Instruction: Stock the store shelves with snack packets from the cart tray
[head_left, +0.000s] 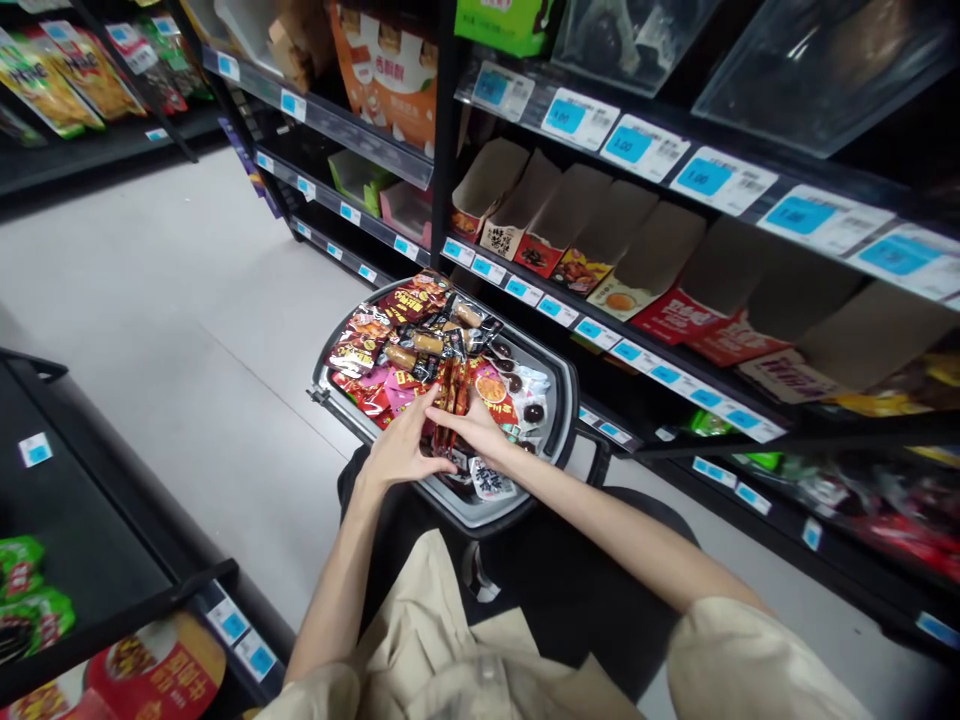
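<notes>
Item: red snack packets, a small bunch standing upright in a grey shopping basket that is resting on the person's lap. The bunch is sitting between both hands. Left hand is pressing against the bunch's left side, fingers stretched forward. Right hand is closing on it from the right, fingers curled. Both forearms are reaching forward, converging. Loose snack packs are filling the basket. Shelves of cardboard display boxes are standing just beyond.
</notes>
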